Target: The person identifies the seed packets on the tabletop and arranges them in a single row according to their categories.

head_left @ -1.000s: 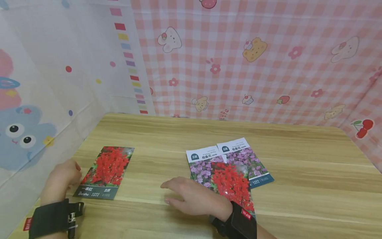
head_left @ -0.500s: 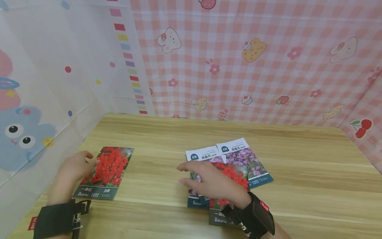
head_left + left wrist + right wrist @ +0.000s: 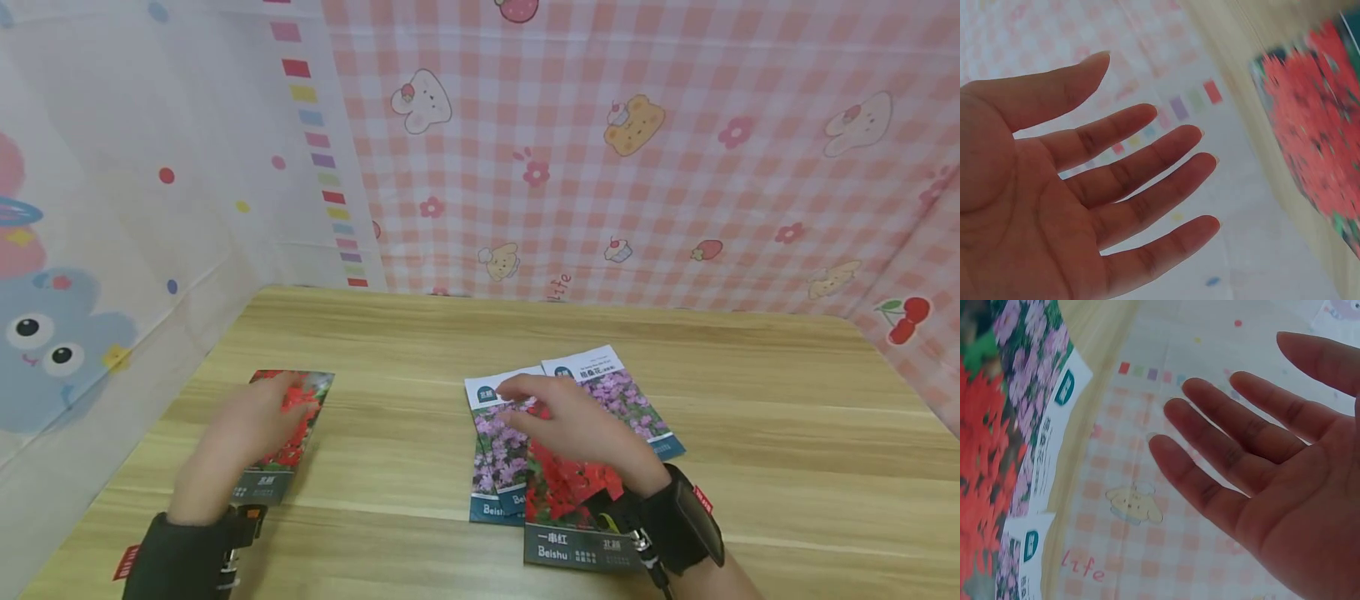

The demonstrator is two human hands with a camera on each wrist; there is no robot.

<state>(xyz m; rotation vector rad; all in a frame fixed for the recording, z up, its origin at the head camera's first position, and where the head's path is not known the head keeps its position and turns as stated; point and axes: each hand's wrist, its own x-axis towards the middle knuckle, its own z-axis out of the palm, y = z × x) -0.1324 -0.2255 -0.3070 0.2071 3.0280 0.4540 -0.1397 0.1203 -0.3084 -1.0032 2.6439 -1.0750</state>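
Observation:
In the head view my left hand hovers over a seed packet with red flowers, covering much of it. The left wrist view shows that palm with fingers spread and nothing in them. My right hand is over a cluster of packets, and in the right wrist view its fingers are extended and hold nothing. Below it lies a second red-flower packet, overlapping packets with purple flowers. One purple-flower packet sticks out at the left, another at the upper right.
The packets lie on a wooden table. A pink checked curtain hangs behind it, and a white patterned curtain runs along the left side. Each wrist wears a black strap.
My left hand has moved right and over the left red-flower packet. My right hand has shifted right, away from the table's middle and over the packet cluster. The packets lie where they were.

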